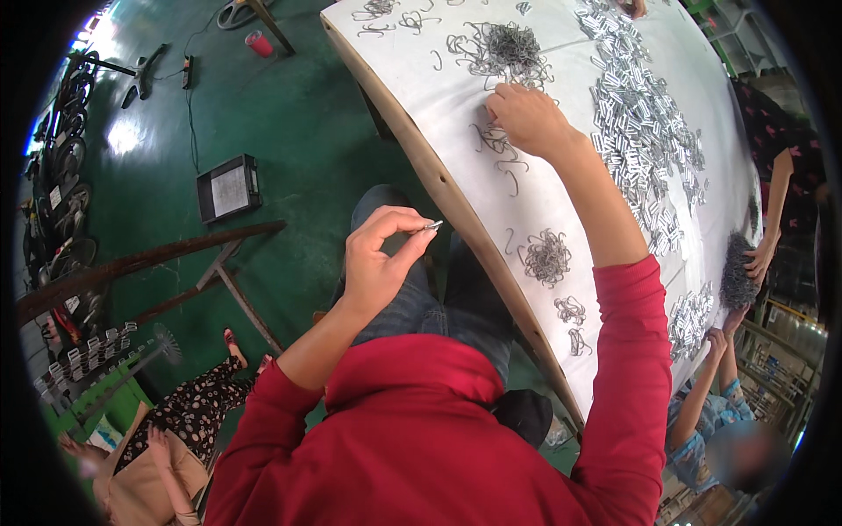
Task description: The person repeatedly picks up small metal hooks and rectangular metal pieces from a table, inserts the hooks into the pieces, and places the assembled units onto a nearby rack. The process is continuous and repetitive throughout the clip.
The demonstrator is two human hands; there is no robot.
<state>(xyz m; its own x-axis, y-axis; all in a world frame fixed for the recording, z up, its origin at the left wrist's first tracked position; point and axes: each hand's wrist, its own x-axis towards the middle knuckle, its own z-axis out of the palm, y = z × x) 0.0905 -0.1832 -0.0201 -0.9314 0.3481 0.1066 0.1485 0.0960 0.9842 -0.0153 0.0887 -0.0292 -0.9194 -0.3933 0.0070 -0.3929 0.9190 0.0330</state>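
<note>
My left hand (379, 256) is raised over my lap, just off the table's edge. Its thumb and fingertips pinch a small silver metal clip (433, 225). Over the white-covered table (456, 167) my right hand (531, 123) reaches out, its fingers drawn together; what they hold, if anything, is hidden. Beneath and beside that hand lie loose bent wire hooks (512, 167). A denser pile of grey wire hooks (513, 48) sits just beyond it. Closer to me are another heap of hooks (545, 258) and two small clusters.
Many silver metal clips (640, 131) spread in a long band across the table. At the right, other people's hands (765, 256) touch a dark wire heap (739, 272). A black crate (228, 188) and a red cup (259, 44) stand on the green floor. Someone sits at lower left.
</note>
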